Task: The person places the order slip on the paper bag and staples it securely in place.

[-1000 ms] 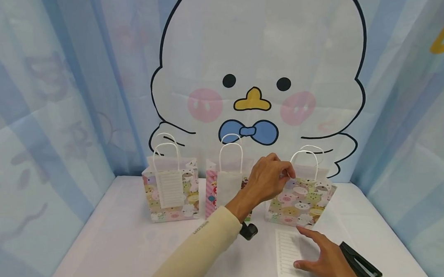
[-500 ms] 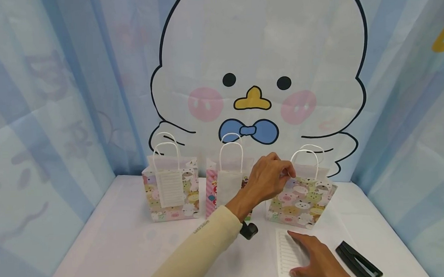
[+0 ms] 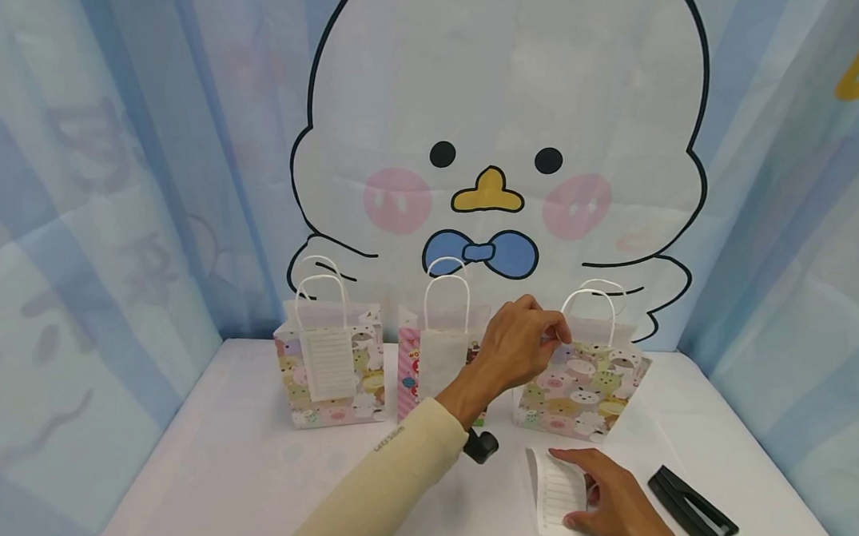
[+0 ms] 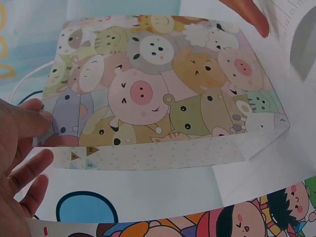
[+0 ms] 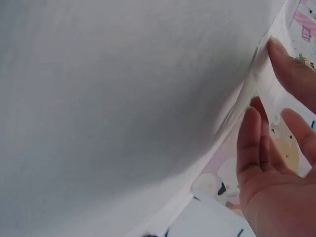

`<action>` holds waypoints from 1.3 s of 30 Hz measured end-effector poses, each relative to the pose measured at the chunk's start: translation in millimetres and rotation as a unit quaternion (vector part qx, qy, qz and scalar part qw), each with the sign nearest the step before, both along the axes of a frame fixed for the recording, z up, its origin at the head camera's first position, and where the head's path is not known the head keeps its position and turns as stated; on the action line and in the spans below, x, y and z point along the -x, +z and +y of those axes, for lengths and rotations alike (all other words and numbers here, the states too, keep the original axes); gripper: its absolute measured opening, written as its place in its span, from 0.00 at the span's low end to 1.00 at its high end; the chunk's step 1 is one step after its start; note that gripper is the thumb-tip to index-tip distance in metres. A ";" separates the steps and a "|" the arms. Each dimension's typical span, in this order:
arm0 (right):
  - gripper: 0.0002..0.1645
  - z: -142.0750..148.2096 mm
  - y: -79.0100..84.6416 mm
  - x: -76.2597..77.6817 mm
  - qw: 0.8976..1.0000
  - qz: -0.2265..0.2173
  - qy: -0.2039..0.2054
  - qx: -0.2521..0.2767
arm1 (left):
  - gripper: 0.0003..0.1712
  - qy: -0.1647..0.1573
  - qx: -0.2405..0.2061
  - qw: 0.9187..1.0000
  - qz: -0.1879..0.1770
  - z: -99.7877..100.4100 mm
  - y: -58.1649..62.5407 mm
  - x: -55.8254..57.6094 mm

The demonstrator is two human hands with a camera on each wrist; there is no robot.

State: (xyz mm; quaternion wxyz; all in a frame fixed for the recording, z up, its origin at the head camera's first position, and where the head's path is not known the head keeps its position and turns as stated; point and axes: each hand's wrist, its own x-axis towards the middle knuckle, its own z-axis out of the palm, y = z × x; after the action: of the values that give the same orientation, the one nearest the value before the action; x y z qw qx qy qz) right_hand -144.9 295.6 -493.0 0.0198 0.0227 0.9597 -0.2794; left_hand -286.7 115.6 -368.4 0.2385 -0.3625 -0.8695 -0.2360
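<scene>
My left hand [image 3: 526, 344] pinches the upper left corner of a paper gift bag [image 3: 586, 389] with white rope handles and an animal print. The left wrist view shows my thumb and fingers at that bag's edge [image 4: 148, 89]. In front of the bag, my right hand [image 3: 615, 496] holds a white paper slip [image 3: 558, 494] printed with lines between thumb and fingers. The slip is bent, and its left edge curls up off the table. Close up in the right wrist view, the slip [image 5: 266, 79] runs between my thumb and fingers [image 5: 252, 133].
A black stapler [image 3: 688, 504] lies right of my right hand. Another animal-print bag [image 3: 372, 374] with a lined slip [image 3: 329, 364] on its front stands at the left. A pink-striped bag [image 3: 408, 365] with a white slip [image 3: 441, 359] stands in the middle, partly behind my left arm.
My right hand has moved left from beside the stapler onto the slip, which was flat and now bends in its grasp. My left hand stays at the bag's corner.
</scene>
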 end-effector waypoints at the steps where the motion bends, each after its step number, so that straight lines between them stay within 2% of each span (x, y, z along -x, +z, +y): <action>1: 0.51 0.1 -0.1 0.1 1.000 0.005 -0.004 0.008 | 0.05 0.000 0.000 1.000 0.001 0.0 -0.1 0.1; 7: 0.43 -0.4 2.7 2.8 0.999 0.022 -0.033 0.036 | 0.05 0.000 0.002 1.000 0.003 -0.1 -0.5 0.3; 14: 0.34 0.8 5.4 4.2 0.995 0.007 -0.071 0.069 | 0.05 0.003 0.005 1.000 0.001 0.1 -0.2 -0.3; 22: 0.31 2.3 7.2 5.9 0.990 0.004 -0.112 0.086 | 0.05 0.005 0.007 1.000 -0.001 0.6 0.1 -0.6; 27: 0.28 3.0 9.8 5.0 0.990 0.016 -0.116 0.079 | 0.05 0.006 0.007 1.000 -0.001 0.0 0.3 -1.1; 39: 0.19 5.2 19.1 2.6 0.988 0.067 -0.096 0.105 | 0.05 0.000 0.002 1.000 -0.005 -0.5 0.8 -0.6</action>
State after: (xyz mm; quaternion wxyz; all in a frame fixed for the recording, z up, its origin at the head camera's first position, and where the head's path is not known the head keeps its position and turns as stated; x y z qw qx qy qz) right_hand -147.4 300.8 -473.9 -0.0694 0.0932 0.9175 -0.3803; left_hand -286.1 115.0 -367.6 0.2336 -0.3616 -0.8711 -0.2364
